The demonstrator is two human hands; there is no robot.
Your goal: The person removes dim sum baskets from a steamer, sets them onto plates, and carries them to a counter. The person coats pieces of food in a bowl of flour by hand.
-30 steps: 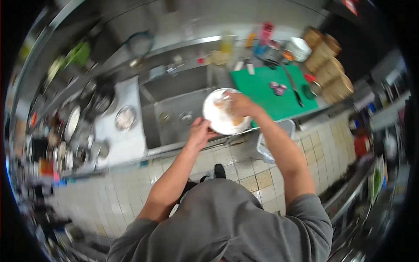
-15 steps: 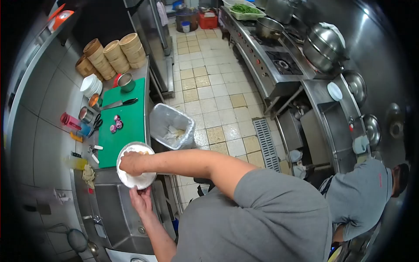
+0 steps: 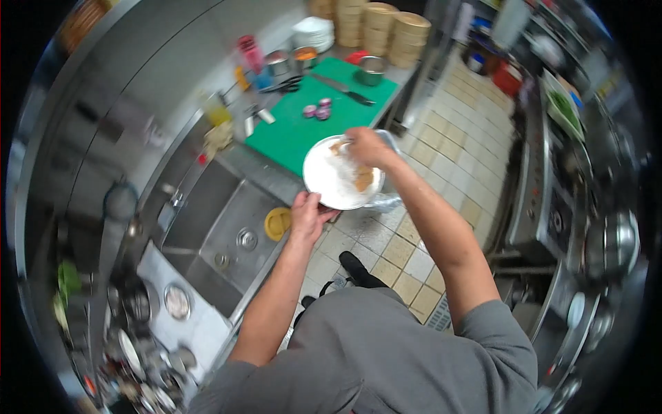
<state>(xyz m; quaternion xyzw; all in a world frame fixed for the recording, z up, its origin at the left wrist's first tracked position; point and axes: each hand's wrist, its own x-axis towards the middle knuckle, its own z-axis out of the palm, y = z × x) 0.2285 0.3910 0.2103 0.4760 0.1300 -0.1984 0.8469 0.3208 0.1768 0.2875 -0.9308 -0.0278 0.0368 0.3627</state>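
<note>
A round metal bowl (image 3: 319, 194) with white powder (image 3: 336, 181) and some orange-brown pieces (image 3: 364, 181) is up in front of me, tilted slightly. My left hand (image 3: 310, 217) grips its near left rim from below, thumb on the side. Over the far right part of the bowl is my right hand (image 3: 367, 148), its fingers curled down toward the powder. What those fingers hold, if anything, I cannot make out. Beyond the bowl lies a green cutting board (image 3: 283, 130) with purple onion pieces (image 3: 318, 110) and a knife (image 3: 343, 90).
At my left is a metal sink (image 3: 214, 228) with a yellow round item (image 3: 277, 223). A lined bin (image 3: 386, 201) stands partly hidden under the bowl. Bamboo steamers (image 3: 408, 38), white dishes (image 3: 313, 33) and a metal pot (image 3: 372, 70) stand behind the board. Stoves (image 3: 541, 207) line the right.
My view has turned, showing more of the sink and counter at left; the co-worker is out of view. My right hand has shifted from the bowl's left part to its right part.
</note>
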